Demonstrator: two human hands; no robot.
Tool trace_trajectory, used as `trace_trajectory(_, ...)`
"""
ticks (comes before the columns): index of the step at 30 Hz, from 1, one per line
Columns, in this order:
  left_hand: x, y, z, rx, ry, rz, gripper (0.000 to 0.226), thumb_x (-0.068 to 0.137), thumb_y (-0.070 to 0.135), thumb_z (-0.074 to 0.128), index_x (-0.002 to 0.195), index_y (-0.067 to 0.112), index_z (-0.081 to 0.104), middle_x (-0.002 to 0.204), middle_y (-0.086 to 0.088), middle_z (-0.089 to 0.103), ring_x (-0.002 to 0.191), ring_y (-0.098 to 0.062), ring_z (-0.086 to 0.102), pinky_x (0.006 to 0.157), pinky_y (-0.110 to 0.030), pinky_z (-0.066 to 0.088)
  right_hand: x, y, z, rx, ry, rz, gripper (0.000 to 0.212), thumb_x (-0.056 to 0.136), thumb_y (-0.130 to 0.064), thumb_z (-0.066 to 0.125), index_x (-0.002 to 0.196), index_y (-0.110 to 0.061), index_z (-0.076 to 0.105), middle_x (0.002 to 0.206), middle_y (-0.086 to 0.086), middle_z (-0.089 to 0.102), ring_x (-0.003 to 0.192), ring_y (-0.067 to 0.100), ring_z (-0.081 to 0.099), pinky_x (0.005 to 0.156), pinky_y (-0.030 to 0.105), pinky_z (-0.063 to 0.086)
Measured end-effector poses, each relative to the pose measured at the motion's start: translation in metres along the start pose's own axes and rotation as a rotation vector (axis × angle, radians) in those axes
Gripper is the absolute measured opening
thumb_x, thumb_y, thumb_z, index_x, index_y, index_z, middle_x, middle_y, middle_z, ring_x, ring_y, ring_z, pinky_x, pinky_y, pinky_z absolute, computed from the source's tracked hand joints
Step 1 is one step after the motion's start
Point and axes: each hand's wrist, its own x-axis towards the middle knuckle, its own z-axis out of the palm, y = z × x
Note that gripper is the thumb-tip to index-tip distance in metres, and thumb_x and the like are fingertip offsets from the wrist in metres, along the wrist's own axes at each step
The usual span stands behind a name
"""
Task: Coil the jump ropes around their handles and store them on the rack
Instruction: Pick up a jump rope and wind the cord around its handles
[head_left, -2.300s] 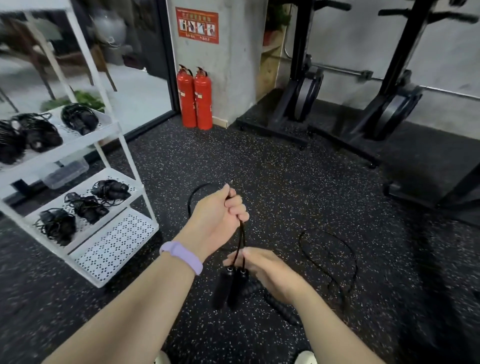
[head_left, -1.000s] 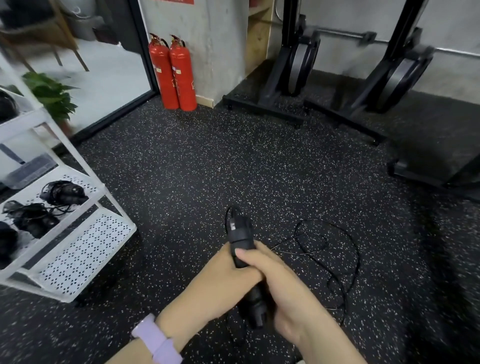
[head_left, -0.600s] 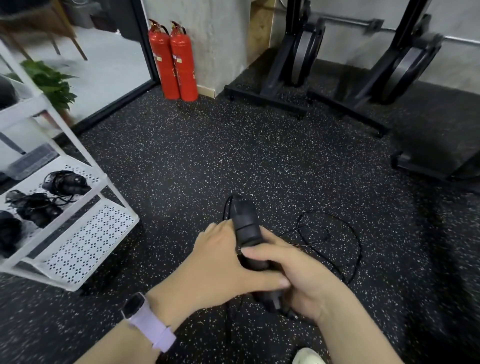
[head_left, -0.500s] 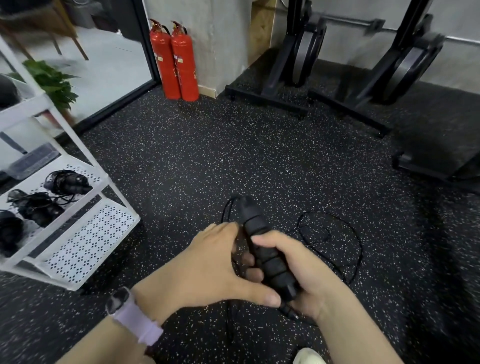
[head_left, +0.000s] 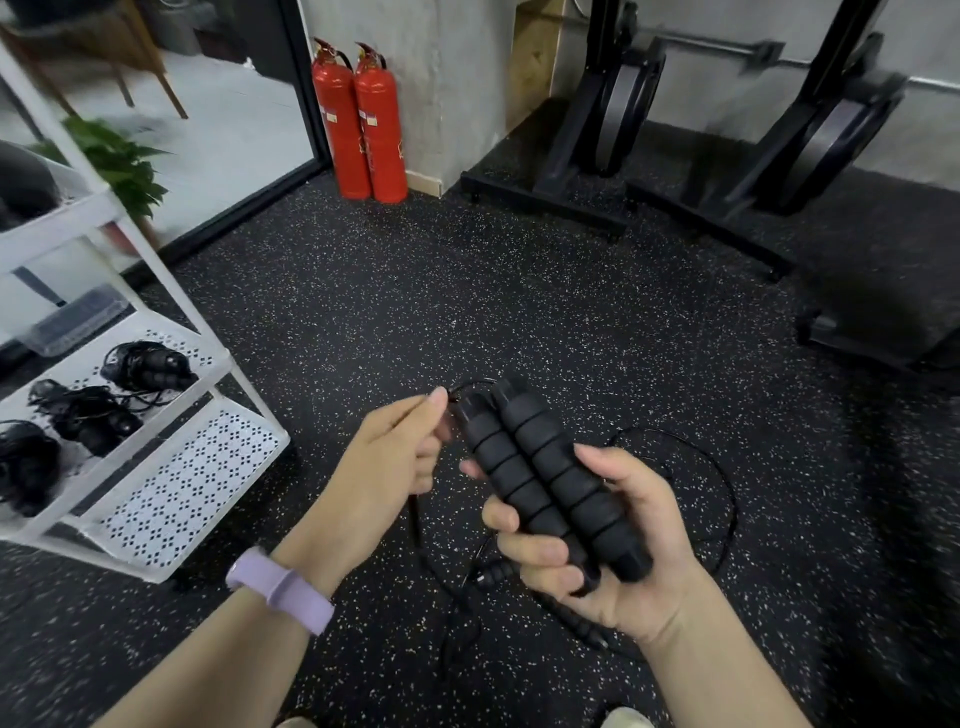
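Two black ribbed foam handles (head_left: 545, 478) lie side by side in my right hand (head_left: 618, 545), whose fingers curl round them. My left hand (head_left: 389, 462) pinches the thin black rope (head_left: 413, 519) close to the handles' top ends, and the rope hangs down from it. More black rope (head_left: 727, 499) lies in loose loops on the floor behind and below my hands. Another handle (head_left: 576, 621) lies on the floor under my right hand. The white rack (head_left: 176, 483) stands at the left; its middle shelf holds coiled jump ropes (head_left: 145, 364).
Two red fire extinguishers (head_left: 363, 119) stand against a concrete pillar at the back. Black gym machine frames (head_left: 613, 135) with weight plates fill the back right. A potted plant (head_left: 119, 161) sits behind the rack. The floor is speckled black rubber.
My left hand has let go of the handles and moved left, now pinching the rope. My right hand has turned the two handles so that they lie across its palm.
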Motion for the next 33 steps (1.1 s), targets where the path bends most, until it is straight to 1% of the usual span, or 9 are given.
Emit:
trace_trajectory(2,0.005,0.000,-0.001,-0.060,0.100,-0.003,0.045,0.103,0.047,0.052,0.062,0.027,0.056,0.055,0.008,0.028,0.049,-0.011,0.022,0.045,-0.021,0.024,-0.001,-0.004,-0.002,-0.048,-0.003,-0.026,0.070,0.088,-0.029,0.066,0.147,-0.001,0.045,0.103,0.016,0.050,0.074,0.018,0.049,0.058,0.024,0.046)
trace_trajectory(5,0.007,0.000,0.001,-0.019,0.183,0.004,0.044,0.103,0.047,0.053,0.073,0.016,0.061,0.055,0.007,0.031,0.048,-0.010,0.024,0.046,-0.025,0.021,-0.001,-0.005,-0.004,-0.100,0.029,-0.001,0.064,0.084,-0.019,0.066,0.144,-0.006,0.046,0.097,0.012,0.048,0.068,0.015,0.048,0.054,0.021,0.043)
trace_trajectory(10,0.006,-0.002,0.007,0.078,0.180,-0.022,0.036,0.103,0.047,0.052,0.085,0.017,0.058,0.057,0.009,0.043,0.043,-0.006,0.032,0.040,-0.022,0.028,0.003,-0.003,-0.006,-0.199,0.144,-0.100,0.055,0.075,-0.006,0.071,0.125,-0.005,0.047,0.082,0.006,0.045,0.054,0.008,0.040,0.044,0.018,0.037)
trace_trajectory(16,0.000,-0.010,0.023,0.189,0.158,-0.137,0.051,0.107,0.051,0.033,0.083,0.017,0.061,0.050,0.014,0.048,0.046,-0.009,0.042,0.059,-0.032,0.037,0.007,0.001,-0.005,-0.232,0.230,-0.260,0.060,0.073,-0.008,0.078,0.123,-0.009,0.046,0.081,0.006,0.047,0.055,0.010,0.041,0.044,0.020,0.039)
trace_trajectory(18,-0.003,-0.014,0.030,0.324,0.138,-0.118,0.049,0.109,0.048,0.030,0.084,0.022,0.063,0.058,0.012,0.052,0.054,-0.006,0.047,0.063,-0.028,0.036,0.010,0.003,-0.006,-0.477,0.477,-0.299,0.053,0.072,-0.016,0.076,0.120,-0.010,0.053,0.077,0.001,0.055,0.056,0.011,0.047,0.048,0.022,0.041)
trace_trajectory(21,-0.011,-0.013,0.037,0.530,0.150,-0.007,0.054,0.107,0.050,0.026,0.081,0.025,0.066,0.057,0.016,0.059,0.060,0.003,0.057,0.056,-0.016,0.033,0.011,0.006,-0.009,-1.256,0.942,-0.248,0.040,0.074,-0.031,0.072,0.108,-0.044,0.055,0.078,-0.014,0.065,0.064,0.001,0.058,0.059,0.016,0.046)
trace_trajectory(24,-0.016,-0.011,0.037,0.563,0.146,-0.030,0.068,0.098,0.065,0.024,0.078,0.020,0.071,0.064,0.010,0.066,0.070,0.007,0.060,0.057,-0.011,0.040,0.009,0.010,-0.013,-1.559,0.984,-0.247,0.055,0.076,-0.029,0.069,0.121,-0.046,0.043,0.088,-0.013,0.066,0.075,0.007,0.062,0.069,0.027,0.053)
trace_trajectory(28,-0.020,-0.006,0.038,0.533,0.038,-0.082,0.079,0.080,0.086,0.032,0.068,0.015,0.064,0.049,0.009,0.060,0.044,-0.005,0.053,0.045,-0.020,0.035,0.013,0.024,-0.010,-1.847,1.008,-0.284,0.082,0.074,-0.028,0.077,0.140,-0.048,0.033,0.109,-0.017,0.063,0.089,0.018,0.066,0.074,0.041,0.056)
trace_trajectory(33,-0.021,0.001,0.044,0.243,0.138,-0.182,0.056,0.081,0.067,0.069,0.051,0.020,0.059,0.039,0.012,0.044,0.033,-0.005,0.038,0.038,-0.021,0.027,0.020,0.034,-0.003,-1.883,0.984,-0.371,0.095,0.075,-0.022,0.079,0.149,-0.051,0.026,0.115,-0.019,0.057,0.090,0.014,0.066,0.076,0.041,0.058)
